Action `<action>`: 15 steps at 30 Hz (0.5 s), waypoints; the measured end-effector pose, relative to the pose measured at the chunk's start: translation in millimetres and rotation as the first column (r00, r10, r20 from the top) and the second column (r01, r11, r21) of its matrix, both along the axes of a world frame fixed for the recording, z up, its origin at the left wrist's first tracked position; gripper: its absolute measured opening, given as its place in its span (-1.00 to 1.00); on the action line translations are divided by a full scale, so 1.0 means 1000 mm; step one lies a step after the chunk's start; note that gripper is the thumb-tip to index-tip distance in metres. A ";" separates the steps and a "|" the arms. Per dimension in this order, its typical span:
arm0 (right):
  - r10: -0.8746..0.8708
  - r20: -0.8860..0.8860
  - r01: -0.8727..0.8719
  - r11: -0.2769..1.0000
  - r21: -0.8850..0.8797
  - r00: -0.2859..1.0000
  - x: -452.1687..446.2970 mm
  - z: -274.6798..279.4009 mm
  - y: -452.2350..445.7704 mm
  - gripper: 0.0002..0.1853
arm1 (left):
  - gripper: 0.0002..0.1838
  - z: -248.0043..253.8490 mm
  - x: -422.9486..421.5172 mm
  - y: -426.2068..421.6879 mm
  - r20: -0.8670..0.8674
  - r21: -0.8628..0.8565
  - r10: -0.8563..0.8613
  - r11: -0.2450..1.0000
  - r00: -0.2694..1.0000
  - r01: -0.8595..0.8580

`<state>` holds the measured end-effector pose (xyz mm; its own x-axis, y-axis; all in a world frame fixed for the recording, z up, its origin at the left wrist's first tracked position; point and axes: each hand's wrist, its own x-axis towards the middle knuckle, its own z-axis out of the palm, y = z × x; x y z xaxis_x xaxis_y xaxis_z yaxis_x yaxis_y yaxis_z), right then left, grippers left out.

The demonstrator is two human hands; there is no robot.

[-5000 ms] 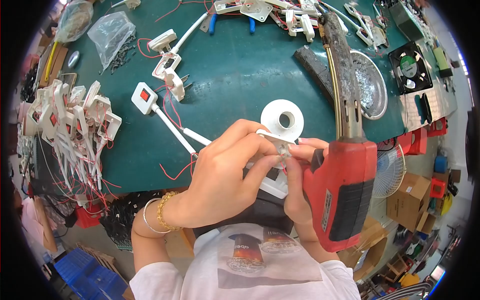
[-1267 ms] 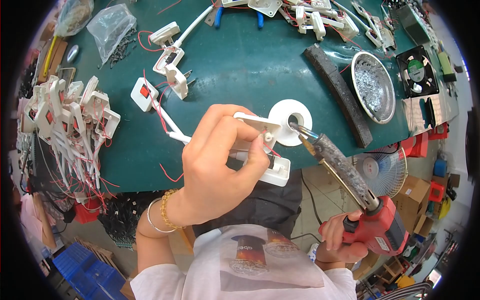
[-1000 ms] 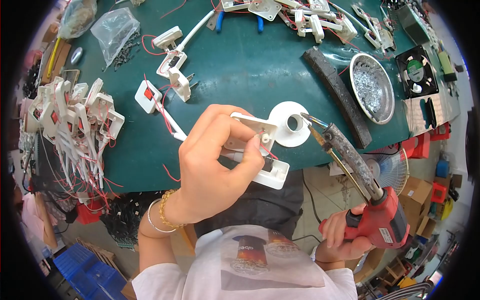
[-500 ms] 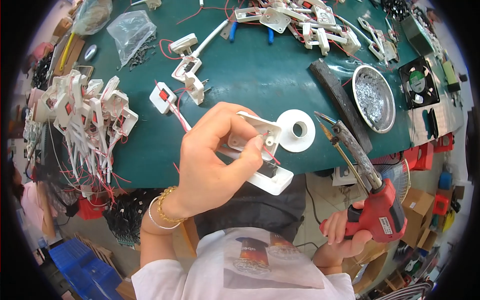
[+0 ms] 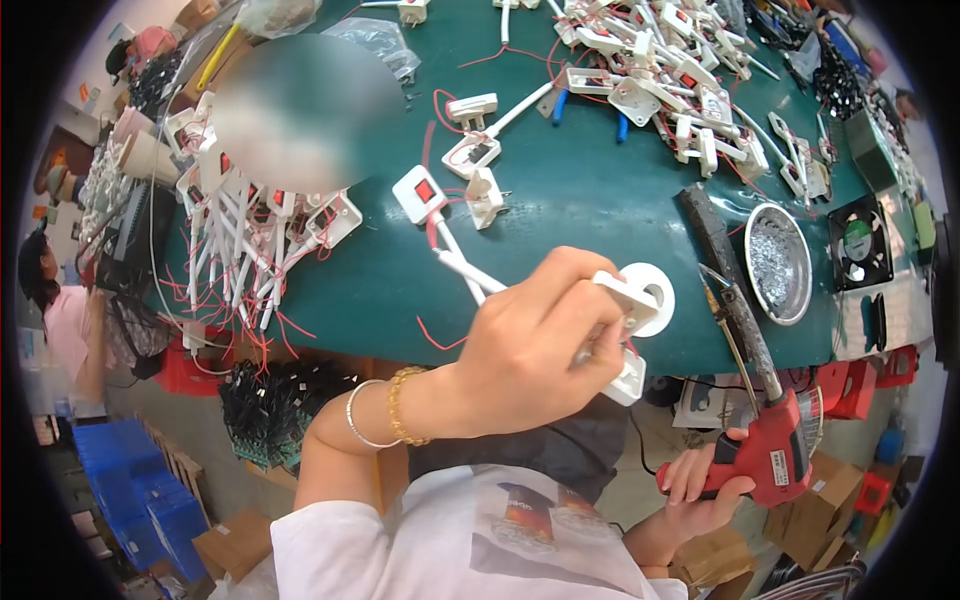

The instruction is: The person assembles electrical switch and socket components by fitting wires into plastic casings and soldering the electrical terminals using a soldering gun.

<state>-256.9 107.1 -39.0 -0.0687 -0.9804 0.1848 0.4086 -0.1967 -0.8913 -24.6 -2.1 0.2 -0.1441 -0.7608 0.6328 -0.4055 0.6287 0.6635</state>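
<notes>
My left hand (image 5: 545, 345), with bracelets at the wrist, is pinched round a white plastic housing (image 5: 628, 298) at the table's front edge. Its fingertips cover part of the housing, and a second white piece (image 5: 628, 378) shows below them. Just behind is a white spool (image 5: 655, 300). Lower right, my right hand (image 5: 705, 480) grips the handle of a red soldering gun (image 5: 770, 455), whose tip points up and left, near a dark bar (image 5: 712, 225). A white part with a red switch (image 5: 420, 194) lies on the table left of my left hand.
Bundled white switch parts (image 5: 245, 235) with red wires lie on the left, more parts (image 5: 640, 60) at the back. A metal dish (image 5: 777, 265) and black fan (image 5: 860, 243) stand right. A blurred patch hides the upper left. A person in pink (image 5: 70, 320) is far left.
The view has swung left, so the table contents appear farther right. Earlier both hands were at the housing; my right hand has since moved down right with the soldering gun. My left hand keeps its hold.
</notes>
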 end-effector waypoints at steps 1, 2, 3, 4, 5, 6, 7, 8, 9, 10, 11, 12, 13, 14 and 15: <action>-0.012 -0.006 0.012 1.000 -0.005 1.000 0.000 0.000 0.000 -0.35 | -0.80 0.000 0.001 0.000 -0.025 -0.031 0.020 0.999 0.999 -0.021; -0.016 -0.004 0.016 1.000 0.000 1.000 0.000 -0.002 0.000 -0.35 | -0.83 0.002 0.006 0.000 -0.024 -0.035 0.012 0.999 1.000 -0.013; -0.016 0.000 0.016 1.000 0.004 1.000 0.000 -0.002 0.000 -0.35 | -0.83 0.006 0.010 -0.001 -0.027 -0.038 0.005 0.999 1.000 -0.006; -0.018 -0.001 0.018 1.000 0.002 1.000 0.000 -0.001 0.001 -0.35 | -0.84 0.012 0.015 -0.002 -0.083 -0.019 -0.007 1.000 0.997 0.005; -0.029 -0.002 0.029 1.000 0.000 1.000 0.001 -0.001 0.001 -0.35 | -0.86 0.019 0.021 -0.003 -0.135 -0.001 -0.012 1.000 0.991 0.012; -0.034 0.002 0.034 0.999 0.000 0.999 0.002 -0.001 0.000 -0.36 | -0.87 0.027 0.030 -0.004 -0.267 0.042 -0.016 0.999 0.964 0.028; -0.020 0.010 0.020 1.000 0.000 1.000 0.003 -0.002 0.000 -0.36 | -0.88 0.035 0.038 -0.004 -0.391 0.084 -0.010 0.995 0.920 0.046; -0.046 0.012 0.046 0.999 0.002 0.999 0.002 -0.003 0.001 -0.36 | -0.86 0.046 0.045 -0.003 -0.475 0.122 0.095 0.992 0.875 -0.041; -0.068 0.015 0.068 0.998 0.002 0.998 0.002 -0.003 0.001 -0.37 | -0.78 0.055 0.053 -0.003 -0.550 0.165 0.200 0.978 0.811 -0.129; -0.153 0.065 0.149 0.987 0.060 0.986 0.007 -0.001 0.001 -0.38 | -0.70 0.060 0.063 -0.004 -0.666 0.134 0.174 0.984 0.726 -0.114; -0.121 0.083 0.116 0.992 0.055 0.989 0.008 -0.001 0.000 -0.38 | -0.62 0.066 0.074 -0.003 -0.765 0.093 0.140 0.990 0.628 -0.108; -0.165 0.091 0.158 0.984 0.078 0.982 0.009 -0.002 0.000 -0.39 | -0.53 0.075 0.085 0.002 -0.703 0.099 0.172 0.984 0.690 -0.145; -0.208 0.097 0.198 0.975 0.102 0.973 0.009 -0.002 -0.001 -0.40 | -0.57 0.070 0.106 0.003 -0.623 -0.024 0.070 0.994 0.779 -0.108; -0.210 0.089 0.199 0.973 0.118 0.974 0.010 -0.002 -0.002 -0.41 | -0.57 0.069 0.119 0.008 -0.661 -0.086 0.008 0.992 0.751 -0.087; -0.179 0.109 0.167 0.979 0.115 0.978 0.011 -0.002 -0.004 -0.41 | -0.57 0.071 0.130 0.014 -0.692 -0.150 -0.057 0.986 0.720 -0.066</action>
<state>-245.8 103.2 -40.7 -0.2543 -0.9651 0.0620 0.4800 -0.1816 -0.8582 105.5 11.7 71.4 0.3833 -0.6450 0.6611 0.1251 0.7454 0.6548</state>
